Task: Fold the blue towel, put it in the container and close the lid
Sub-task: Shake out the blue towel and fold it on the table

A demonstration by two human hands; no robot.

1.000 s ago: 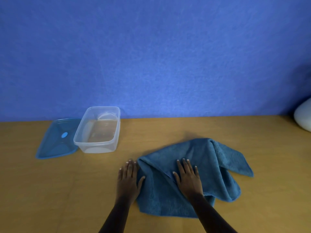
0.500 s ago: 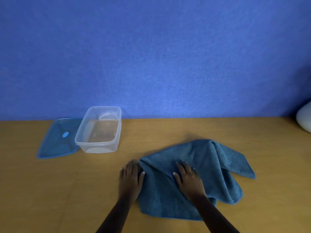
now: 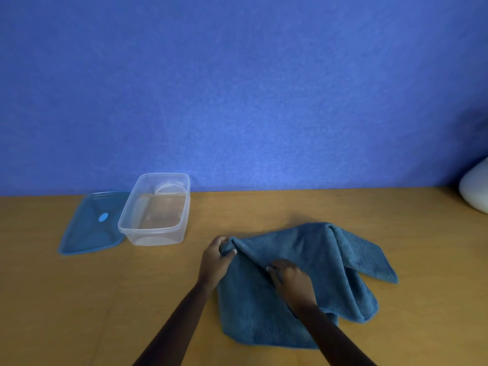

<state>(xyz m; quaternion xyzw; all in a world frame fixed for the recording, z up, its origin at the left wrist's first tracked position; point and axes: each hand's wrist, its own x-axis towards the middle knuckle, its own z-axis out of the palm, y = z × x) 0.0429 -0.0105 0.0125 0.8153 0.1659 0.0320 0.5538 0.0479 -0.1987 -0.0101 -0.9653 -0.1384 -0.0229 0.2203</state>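
A blue towel [image 3: 311,262] lies crumpled on the wooden table [image 3: 264,207], right of centre. My left hand [image 3: 215,260] pinches the towel's left corner, thumb over the cloth. My right hand [image 3: 290,278] grips a raised fold near the towel's middle, fingers curled into it. An empty clear plastic container [image 3: 155,210] stands open at the back left. Its blue lid [image 3: 92,225] lies flat on the table beside it, on its left, partly tucked under the container's edge.
A blue wall [image 3: 237,88] rises right behind the table's far edge. A white rounded object [image 3: 475,191] sits at the far right edge. Bare tabletop runs along the left front and between the container and the towel.
Both hands lay flat, the right on the towel, the left beside its edge; now their fingers have curled and gripped the cloth, the left at the corner, the right on a fold. The towel's left edge is lifted slightly.
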